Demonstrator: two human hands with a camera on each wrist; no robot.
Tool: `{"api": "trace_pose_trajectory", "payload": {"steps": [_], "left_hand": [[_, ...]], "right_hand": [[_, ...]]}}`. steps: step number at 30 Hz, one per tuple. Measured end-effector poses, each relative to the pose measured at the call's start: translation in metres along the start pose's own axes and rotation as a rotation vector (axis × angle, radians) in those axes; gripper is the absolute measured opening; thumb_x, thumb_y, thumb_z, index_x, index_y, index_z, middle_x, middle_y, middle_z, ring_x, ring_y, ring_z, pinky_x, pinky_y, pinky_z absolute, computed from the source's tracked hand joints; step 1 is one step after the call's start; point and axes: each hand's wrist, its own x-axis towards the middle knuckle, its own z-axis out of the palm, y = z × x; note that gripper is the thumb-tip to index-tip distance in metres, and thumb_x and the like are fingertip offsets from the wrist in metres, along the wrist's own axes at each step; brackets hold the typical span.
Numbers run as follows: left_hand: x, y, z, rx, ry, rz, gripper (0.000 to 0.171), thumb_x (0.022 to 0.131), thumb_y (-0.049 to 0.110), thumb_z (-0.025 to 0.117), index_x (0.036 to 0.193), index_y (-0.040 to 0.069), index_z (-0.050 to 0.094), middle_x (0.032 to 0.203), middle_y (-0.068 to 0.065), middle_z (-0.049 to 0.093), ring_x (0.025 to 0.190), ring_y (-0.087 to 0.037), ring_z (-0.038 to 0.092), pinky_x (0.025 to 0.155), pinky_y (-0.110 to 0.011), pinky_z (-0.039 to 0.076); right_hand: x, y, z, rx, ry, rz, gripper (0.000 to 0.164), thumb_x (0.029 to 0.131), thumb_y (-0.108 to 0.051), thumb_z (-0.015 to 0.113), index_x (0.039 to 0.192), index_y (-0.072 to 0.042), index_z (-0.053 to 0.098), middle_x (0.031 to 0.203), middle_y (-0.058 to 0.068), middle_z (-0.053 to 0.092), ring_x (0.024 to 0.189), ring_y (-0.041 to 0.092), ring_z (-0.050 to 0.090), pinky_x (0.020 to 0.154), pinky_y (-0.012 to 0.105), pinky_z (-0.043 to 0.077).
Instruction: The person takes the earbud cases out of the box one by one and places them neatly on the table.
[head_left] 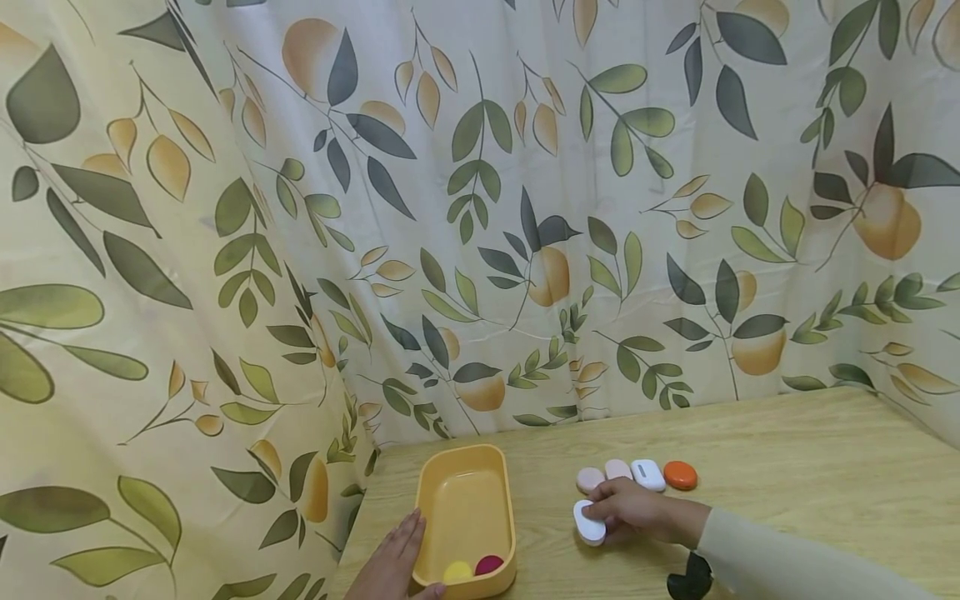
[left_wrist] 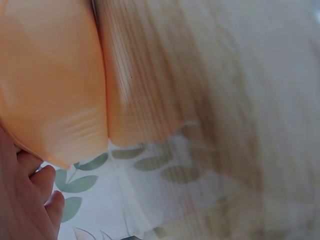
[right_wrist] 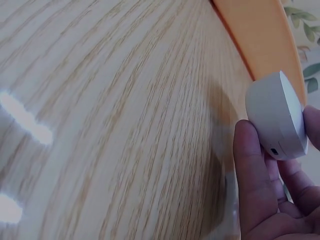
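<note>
My right hand (head_left: 637, 508) pinches a white earbud case (head_left: 589, 523) between thumb and fingers, over the table to the right of the tray. In the right wrist view the white case (right_wrist: 275, 115) stands tilted, and a small charging port shows on its edge. My left hand (head_left: 392, 557) rests along the left side of the yellow-orange tray (head_left: 512, 517), fingers against the outer wall and thumb by its near corner. Inside the tray's near end lie a yellow round piece (head_left: 457, 572) and a dark red one (head_left: 490, 565).
Beyond my right hand is a row: two pale pink rounded cases (head_left: 590, 479), a white case (head_left: 648, 475) with a dark slot and an orange-red round case (head_left: 680, 475). A black object (head_left: 690, 577) shows below the right wrist. A leaf-patterned curtain (head_left: 480, 250) borders the table's back and left.
</note>
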Motion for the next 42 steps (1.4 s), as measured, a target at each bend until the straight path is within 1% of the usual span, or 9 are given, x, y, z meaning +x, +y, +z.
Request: {"api": "trace_pose_trajectory", "payload": {"steps": [4,10,19,26,32,36,42], "left_hand": [[0.000,0.000,-0.001,-0.003,-0.001,-0.002,0.096,0.090,0.071,0.044,0.147,-0.005,0.035,0.153,-0.019,0.034,0.136,-0.031,0.038,0.103,-0.052,0.038],[0.001,0.000,0.000,0.003,0.004,0.004,0.095,0.090,0.071,0.044,0.147,-0.005,0.035,0.152,-0.019,0.034,0.136,-0.031,0.038,0.103,-0.052,0.038],[0.000,0.001,-0.002,-0.015,-0.013,0.000,0.096,0.090,0.070,0.044,0.148,-0.006,0.033,0.153,-0.019,0.032,0.137,-0.032,0.036,0.104,-0.053,0.037],[-0.001,0.002,-0.003,-0.023,-0.020,-0.007,0.096,0.090,0.071,0.044,0.148,-0.006,0.033,0.154,-0.019,0.032,0.138,-0.032,0.036,0.104,-0.053,0.037],[-0.001,0.002,-0.004,-0.027,-0.019,-0.008,0.096,0.090,0.071,0.044,0.148,-0.006,0.033,0.154,-0.019,0.032,0.137,-0.032,0.036,0.104,-0.053,0.036],[-0.001,0.002,-0.002,-0.020,-0.017,-0.009,0.096,0.090,0.071,0.044,0.148,-0.006,0.033,0.153,-0.019,0.032,0.137,-0.032,0.036,0.105,-0.053,0.036],[0.000,0.002,-0.001,-0.021,-0.013,-0.014,0.096,0.091,0.070,0.045,0.148,-0.006,0.034,0.154,-0.019,0.032,0.137,-0.032,0.036,0.105,-0.052,0.036]], "right_hand": [[-0.002,0.000,-0.001,-0.007,0.011,0.006,0.023,0.092,-0.012,0.066,0.103,0.006,0.057,0.090,0.010,0.061,0.080,0.020,0.065,0.070,0.042,0.058],[-0.004,0.001,-0.004,0.017,0.020,0.017,0.023,0.092,-0.010,0.067,0.102,0.006,0.056,0.090,0.011,0.060,0.080,0.021,0.065,0.071,0.044,0.058],[-0.009,-0.002,-0.006,0.008,0.040,0.026,0.020,0.090,-0.009,0.068,0.099,0.005,0.057,0.086,0.009,0.060,0.077,0.019,0.064,0.070,0.043,0.058],[-0.012,-0.007,-0.004,-0.054,0.072,0.032,0.018,0.090,-0.008,0.068,0.098,0.005,0.058,0.085,0.008,0.062,0.075,0.019,0.066,0.069,0.043,0.058],[-0.012,-0.008,-0.003,-0.103,0.093,0.044,0.020,0.090,-0.009,0.069,0.099,0.005,0.058,0.085,0.009,0.063,0.075,0.020,0.067,0.069,0.042,0.058],[-0.011,-0.007,-0.004,-0.130,0.091,0.035,0.020,0.090,-0.010,0.069,0.098,0.004,0.057,0.084,0.008,0.063,0.075,0.020,0.066,0.068,0.041,0.058],[-0.012,-0.006,-0.003,-0.128,0.070,0.014,0.020,0.090,-0.009,0.069,0.098,0.005,0.058,0.084,0.008,0.062,0.075,0.019,0.065,0.068,0.042,0.058]]}}
